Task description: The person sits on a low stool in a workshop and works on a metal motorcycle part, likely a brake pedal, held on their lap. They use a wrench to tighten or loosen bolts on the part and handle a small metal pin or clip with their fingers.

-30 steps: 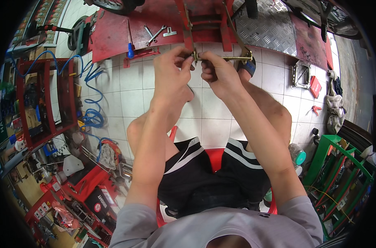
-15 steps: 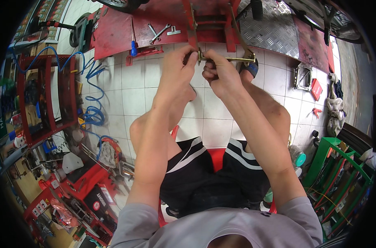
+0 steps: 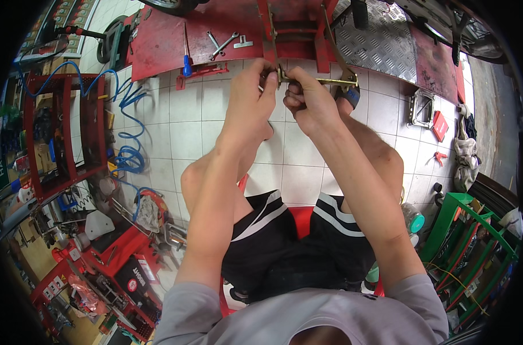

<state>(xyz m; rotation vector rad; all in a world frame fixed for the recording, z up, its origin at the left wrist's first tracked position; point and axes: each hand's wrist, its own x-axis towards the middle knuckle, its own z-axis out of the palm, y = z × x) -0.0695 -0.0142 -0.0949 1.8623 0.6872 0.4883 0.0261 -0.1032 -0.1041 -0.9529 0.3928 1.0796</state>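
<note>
A brass-coloured metal linkage bar [image 3: 336, 81] runs crosswise below the red metal stand [image 3: 322, 40], joined at its right to an upright arm. My left hand [image 3: 253, 98] is closed at the bar's left end, fingertips pinched by a small plate there; what they hold is hidden. My right hand [image 3: 309, 103] is closed on the bar just right of that plate, thumb on top and fingers curled beneath.
Beyond my hands, a red platform [image 3: 158, 57] carries wrenches [image 3: 221, 46], a screwdriver [image 3: 187, 65] and a chequered plate [image 3: 373, 49]. A blue coiled hose [image 3: 129, 158] lies left. A green rack [image 3: 448, 230], red box [image 3: 440, 125] and metal frame [image 3: 420, 109] sit right. My knees flank my arms.
My left hand has shifted slightly right and up, its fingers rearranged at the bar's end. My right hand has moved a little right and stays on the bar.
</note>
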